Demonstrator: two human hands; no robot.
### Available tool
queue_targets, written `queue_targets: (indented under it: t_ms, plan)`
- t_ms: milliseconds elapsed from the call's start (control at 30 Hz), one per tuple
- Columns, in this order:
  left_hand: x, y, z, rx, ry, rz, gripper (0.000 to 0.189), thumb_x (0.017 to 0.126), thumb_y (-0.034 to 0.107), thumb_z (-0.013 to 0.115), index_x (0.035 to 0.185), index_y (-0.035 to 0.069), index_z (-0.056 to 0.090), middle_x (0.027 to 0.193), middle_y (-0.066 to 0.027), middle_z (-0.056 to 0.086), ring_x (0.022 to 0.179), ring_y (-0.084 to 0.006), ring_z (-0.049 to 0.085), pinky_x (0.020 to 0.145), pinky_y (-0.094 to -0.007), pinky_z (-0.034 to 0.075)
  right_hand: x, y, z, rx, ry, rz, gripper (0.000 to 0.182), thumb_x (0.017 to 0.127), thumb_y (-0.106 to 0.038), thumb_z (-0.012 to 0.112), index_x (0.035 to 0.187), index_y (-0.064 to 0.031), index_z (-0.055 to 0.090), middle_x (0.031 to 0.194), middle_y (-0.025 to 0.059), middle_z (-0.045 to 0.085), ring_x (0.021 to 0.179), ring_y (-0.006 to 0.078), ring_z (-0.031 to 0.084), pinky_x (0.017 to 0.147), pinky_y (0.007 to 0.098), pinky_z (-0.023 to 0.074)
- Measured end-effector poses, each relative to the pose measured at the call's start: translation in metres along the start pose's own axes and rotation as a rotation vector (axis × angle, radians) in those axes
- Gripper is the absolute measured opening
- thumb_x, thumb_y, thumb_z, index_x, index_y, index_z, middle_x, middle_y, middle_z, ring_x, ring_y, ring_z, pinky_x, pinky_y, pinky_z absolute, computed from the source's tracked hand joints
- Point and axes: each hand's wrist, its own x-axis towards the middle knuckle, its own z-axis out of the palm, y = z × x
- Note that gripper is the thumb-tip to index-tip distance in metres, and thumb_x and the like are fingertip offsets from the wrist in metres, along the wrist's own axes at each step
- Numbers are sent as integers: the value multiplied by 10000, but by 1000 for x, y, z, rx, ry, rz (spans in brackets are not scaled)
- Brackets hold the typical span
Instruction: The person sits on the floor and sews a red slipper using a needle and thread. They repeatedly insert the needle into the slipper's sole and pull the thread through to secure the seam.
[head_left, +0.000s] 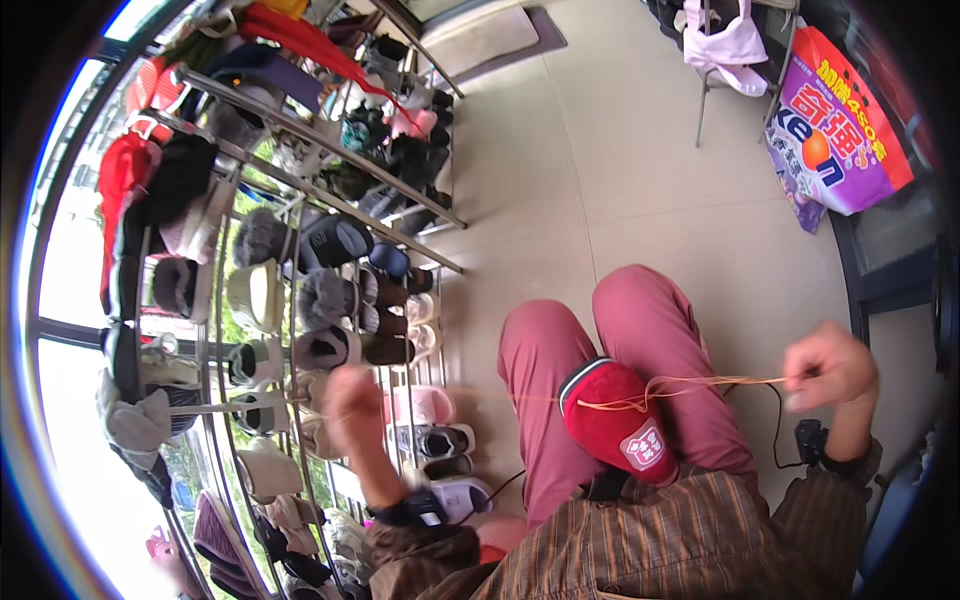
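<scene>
A red fabric slipper upper (611, 427) with a dark-and-white striped edge and a white badge rests on my lap, between the thighs. Thin orange thread (675, 385) runs from it to my right hand (829, 367), whose fingers are closed on the strands, out to the right of my knees. My left hand (352, 405), blurred, is raised on the other side in front of the shoe rack, fingers curled; a faint strand stretches from the red piece towards it. Both wrists wear dark bands.
Metal racks (322, 191) full of shoes and slippers stand along the left. A purple and red detergent bag (844, 135) is at the upper right, beside a chair with a pink garment (724, 45). A mat (487, 37) lies on the tiled floor (525, 225) far ahead.
</scene>
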Motion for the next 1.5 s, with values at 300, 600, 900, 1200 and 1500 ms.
queue_targets:
  t_ms: [300,600,900,1200,1500]
  plan:
    - [-67,108,-67,485,307,692,124,869,124,546,773,49,572,741,-70,561,714,-165,539,703,-325,458,45,-11,4,323,-283,-194,182,856,-57,746,766,-2,598,644,-14,559,566,38,434,483,232,315]
    - [-59,-82,37,-229,-86,-282,276,986,259,562,1142,44,638,775,-14,545,484,-59,313,440,-216,268,40,-59,15,474,-727,-713,148,739,81,782,839,70,673,731,124,670,615,235,601,563,342,433]
    - [-65,-80,17,1196,-1012,-91,353,1039,351,448,1140,92,665,916,-125,650,886,-222,587,1032,-395,332,34,-84,17,83,-891,-379,250,777,90,756,1010,120,671,855,172,698,683,266,637,622,355,488]
    - [-47,-108,82,-114,-846,-178,419,1057,267,380,776,21,570,961,-164,651,797,-231,611,863,-360,497,7,-77,44,80,-594,-275,143,749,58,794,833,112,692,735,163,680,593,274,631,559,366,491]
    - [46,-78,-177,-6,136,-89,283,994,288,510,796,87,539,948,-136,683,803,-260,675,770,-396,561,116,-17,111,-167,-436,105,180,904,-190,710,857,-22,661,731,-6,653,679,55,585,634,227,466]
